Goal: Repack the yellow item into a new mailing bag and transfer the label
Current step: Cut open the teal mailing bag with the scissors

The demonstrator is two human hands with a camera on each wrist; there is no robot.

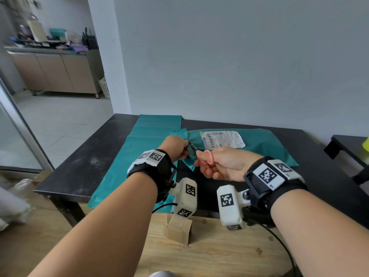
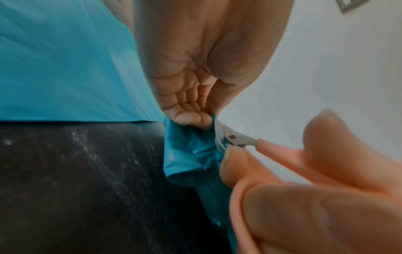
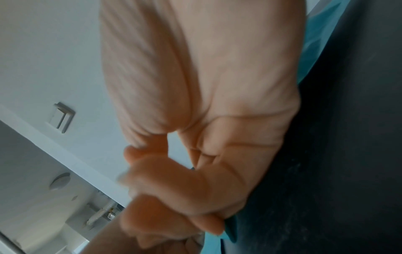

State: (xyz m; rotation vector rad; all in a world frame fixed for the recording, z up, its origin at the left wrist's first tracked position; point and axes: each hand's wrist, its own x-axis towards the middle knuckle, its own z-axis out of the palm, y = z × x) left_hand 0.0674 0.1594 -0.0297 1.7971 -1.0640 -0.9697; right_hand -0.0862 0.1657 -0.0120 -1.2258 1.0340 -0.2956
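I've got a black table (image 1: 79, 160) against a grey wall, w/ two teal mailers on it. The flat bag (image 1: 143, 140) runs front to back on the left side and hangs over the near edge. The second bag (image 1: 265, 144) lies crumpled on the right, wrinkled white label (image 1: 221, 139) w/ barcodes stuck on its upper face. Can't see the yellow item itself anywhere; whether it sits inside the crumpled bag I can't tell.

My left hand (image 1: 175, 146) is lifted over the table centre, fingers curled and pinching the crumpled bag's near-left end, which is bunched up off the table. In the left wrist view the fingertips (image 2: 187, 118) clamp the gathered teal plastic, w/ the fold hanging below them.

My right hand (image 1: 225, 164) is just beside it, holding small scissors (image 1: 201, 152) w/ pink loops: thumb through one loop, other fingers curled under. Metal blades meet the bag right by the left fingertips; the pivot shows in the left wrist view, but how far the blades are parted I can't tell. Right wrist view is mostly blurred palm.

Below the table edge, a small cardboard box (image 1: 178, 229) on the wood floor. Far left, a kitchen counter (image 1: 54, 50) w/ clutter.
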